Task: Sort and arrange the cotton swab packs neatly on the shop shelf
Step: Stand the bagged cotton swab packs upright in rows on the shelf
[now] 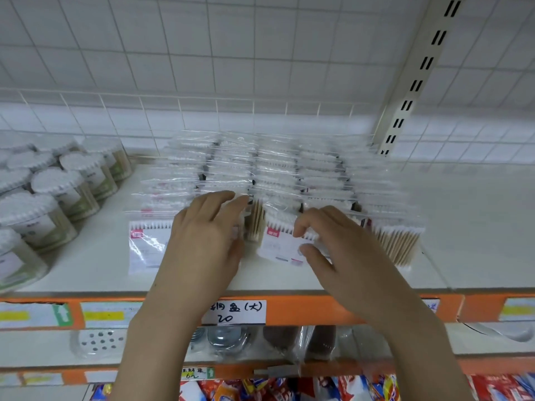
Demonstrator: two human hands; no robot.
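We see both hands reaching over the orange front edge of the white shelf [477, 227], where the cotton swab packs [260, 169] stand in several rows running from the front to the back grid. Our left hand [202, 238] rests with its fingers [228, 198] spread and nearly straight against the front packs of the left rows. Our right hand [341, 250] pinches the front pack [280, 244] of a middle row, thumb below and curled fingers on its top edge (the frame is blurred here, so finer contact is unclear). Round swab tubs [58, 192] stand to the left, and a handwritten price label [234, 312] sits on the edge.
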